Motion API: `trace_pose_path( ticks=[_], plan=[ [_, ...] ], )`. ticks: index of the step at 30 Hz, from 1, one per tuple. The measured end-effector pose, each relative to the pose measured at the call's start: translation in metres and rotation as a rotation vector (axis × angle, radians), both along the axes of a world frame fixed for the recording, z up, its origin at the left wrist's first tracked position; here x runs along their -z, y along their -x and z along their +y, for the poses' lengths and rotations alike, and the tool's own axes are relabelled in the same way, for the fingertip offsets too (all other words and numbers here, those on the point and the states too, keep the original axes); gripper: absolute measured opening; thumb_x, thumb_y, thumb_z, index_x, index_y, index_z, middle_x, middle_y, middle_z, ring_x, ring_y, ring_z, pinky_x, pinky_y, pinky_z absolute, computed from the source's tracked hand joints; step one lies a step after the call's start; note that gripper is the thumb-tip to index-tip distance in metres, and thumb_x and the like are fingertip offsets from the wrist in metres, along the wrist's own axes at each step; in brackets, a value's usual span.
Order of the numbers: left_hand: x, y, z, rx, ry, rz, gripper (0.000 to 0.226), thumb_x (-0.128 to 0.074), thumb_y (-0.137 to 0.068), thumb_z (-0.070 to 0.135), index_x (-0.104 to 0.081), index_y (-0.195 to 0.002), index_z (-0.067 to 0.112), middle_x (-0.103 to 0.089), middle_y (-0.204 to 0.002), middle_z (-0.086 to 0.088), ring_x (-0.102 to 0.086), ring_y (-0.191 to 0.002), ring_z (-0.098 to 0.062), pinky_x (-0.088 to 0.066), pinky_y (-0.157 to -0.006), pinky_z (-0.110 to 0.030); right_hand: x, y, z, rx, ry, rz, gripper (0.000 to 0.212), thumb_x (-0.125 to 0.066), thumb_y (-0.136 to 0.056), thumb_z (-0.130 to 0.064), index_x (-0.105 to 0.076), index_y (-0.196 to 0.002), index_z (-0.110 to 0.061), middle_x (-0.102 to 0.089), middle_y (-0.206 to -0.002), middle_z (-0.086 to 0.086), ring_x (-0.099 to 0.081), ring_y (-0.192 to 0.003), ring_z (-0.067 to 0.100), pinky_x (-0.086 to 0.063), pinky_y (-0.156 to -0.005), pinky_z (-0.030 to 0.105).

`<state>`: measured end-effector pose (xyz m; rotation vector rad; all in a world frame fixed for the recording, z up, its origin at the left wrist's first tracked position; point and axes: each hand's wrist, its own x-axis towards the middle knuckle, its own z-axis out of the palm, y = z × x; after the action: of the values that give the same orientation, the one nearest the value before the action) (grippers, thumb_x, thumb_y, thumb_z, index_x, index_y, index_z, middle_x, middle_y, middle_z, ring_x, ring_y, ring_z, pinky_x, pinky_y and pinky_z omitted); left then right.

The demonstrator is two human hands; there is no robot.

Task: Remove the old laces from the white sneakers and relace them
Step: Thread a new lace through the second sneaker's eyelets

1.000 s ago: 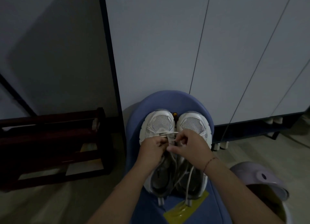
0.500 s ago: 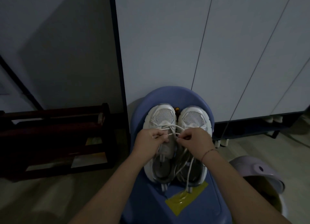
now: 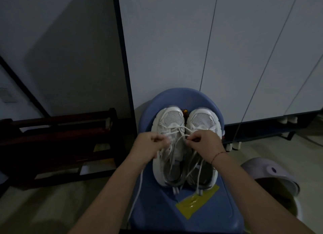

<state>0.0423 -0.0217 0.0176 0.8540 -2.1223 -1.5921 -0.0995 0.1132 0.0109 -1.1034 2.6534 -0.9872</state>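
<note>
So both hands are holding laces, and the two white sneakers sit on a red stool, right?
Not quite: the head view shows the stool is blue, not red. The left hand and right hand do hold laces, and the two white sneakers sit on it.

The scene is dimly lit throughout; a broad soft shadow is cast across the wall point(image 3: 61, 50). Straight lines are bowed by wide-angle distortion toward the edges.
</note>
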Motion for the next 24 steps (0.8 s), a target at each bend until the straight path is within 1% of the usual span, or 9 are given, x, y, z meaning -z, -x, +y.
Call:
trace_pose_path(
  ticks=[2,4,6,9,12,15,17,21,24],
  plan=[
    [0.002,0.016,0.004,-0.062,-0.033,0.087,0.014,-0.072,-0.088,0.017,-0.075,-0.101,0.013,-0.072,-0.081,0.002,-0.060,-0.058,0.000,-0.046,-0.051,-0.015,0.001,0.000,0.000,-0.013,0.005,0.008,0.012,-0.070,-0.083,-0.028,-0.076,-0.089,-0.019,-0.072,-0.092,-0.005,-0.061,-0.082,0.007,-0.049,-0.080,0.025],
    [0.007,0.031,0.009,-0.051,-0.012,0.081,0.019,-0.069,-0.090,0.018,-0.074,-0.107,0.013,-0.072,-0.086,0.005,-0.064,-0.072,-0.004,-0.052,-0.066,-0.017,0.002,-0.001,0.001,-0.013,0.018,0.008,0.011,-0.071,-0.082,-0.029,-0.076,-0.087,-0.021,-0.072,-0.090,-0.005,-0.064,-0.084,0.009,-0.050,-0.084,0.031],
    [0.015,0.042,0.012,-0.017,0.022,0.048,0.019,-0.067,-0.091,0.018,-0.075,-0.107,0.011,-0.073,-0.090,0.001,-0.063,-0.076,-0.006,-0.052,-0.073,-0.021,0.003,-0.002,0.002,-0.013,0.037,0.010,0.009,-0.071,-0.081,-0.028,-0.076,-0.085,-0.021,-0.072,-0.087,-0.006,-0.064,-0.084,0.010,-0.051,-0.084,0.034],
    [0.025,0.054,0.010,0.009,0.040,0.011,0.019,-0.069,-0.089,0.016,-0.075,-0.105,0.007,-0.074,-0.094,-0.010,-0.063,-0.078,-0.013,-0.053,-0.079,-0.029,0.003,-0.003,0.003,-0.018,0.066,0.013,0.009,-0.071,-0.082,-0.025,-0.076,-0.085,-0.018,-0.072,-0.088,-0.003,-0.063,-0.080,0.009,-0.051,-0.083,0.031],
    [0.030,0.059,0.009,0.019,0.112,-0.029,0.018,-0.069,-0.089,0.018,-0.076,-0.103,0.009,-0.074,-0.089,-0.006,-0.059,-0.071,-0.009,-0.049,-0.074,-0.025,0.005,-0.002,0.004,-0.026,0.074,0.026,0.010,-0.071,-0.082,-0.025,-0.076,-0.087,-0.017,-0.073,-0.090,-0.003,-0.060,-0.077,0.005,-0.050,-0.082,0.025],
    [0.031,0.059,0.011,0.041,0.222,-0.049,0.014,-0.066,-0.091,0.019,-0.078,-0.093,0.012,-0.074,-0.082,-0.005,-0.064,-0.072,-0.015,-0.052,-0.075,-0.030,0.006,-0.001,0.004,-0.036,0.077,0.015,0.011,-0.071,-0.083,-0.023,-0.076,-0.089,-0.015,-0.072,-0.090,-0.001,-0.058,-0.077,0.004,-0.046,-0.078,0.018],
    [0.030,0.055,0.009,0.082,0.218,-0.063,0.015,-0.065,-0.092,0.019,-0.078,-0.088,0.012,-0.070,-0.073,0.000,-0.063,-0.070,-0.013,-0.051,-0.072,-0.029,0.006,0.000,0.004,-0.040,0.066,0.007,0.012,-0.071,-0.083,-0.022,-0.076,-0.091,-0.014,-0.072,-0.091,0.000,-0.058,-0.077,0.004,-0.043,-0.076,0.015],
    [0.021,0.038,0.005,0.179,0.184,-0.104,0.015,-0.068,-0.090,0.016,-0.073,-0.076,0.016,-0.060,-0.059,0.010,-0.052,-0.056,0.001,-0.042,-0.061,-0.018,0.005,0.000,0.003,-0.037,0.050,0.028,0.011,-0.071,-0.083,-0.022,-0.075,-0.091,-0.016,-0.072,-0.090,-0.003,-0.057,-0.078,0.004,-0.042,-0.077,0.016],
    [0.014,0.019,0.005,0.357,0.193,-0.227,0.010,-0.071,-0.088,0.015,-0.075,-0.079,0.015,-0.057,-0.053,0.015,-0.049,-0.048,0.005,-0.040,-0.051,-0.013,0.004,0.000,0.001,-0.021,0.050,0.036,0.009,-0.072,-0.081,-0.024,-0.075,-0.089,-0.019,-0.071,-0.087,-0.005,-0.061,-0.080,0.006,-0.047,-0.082,0.022]
  ],
)
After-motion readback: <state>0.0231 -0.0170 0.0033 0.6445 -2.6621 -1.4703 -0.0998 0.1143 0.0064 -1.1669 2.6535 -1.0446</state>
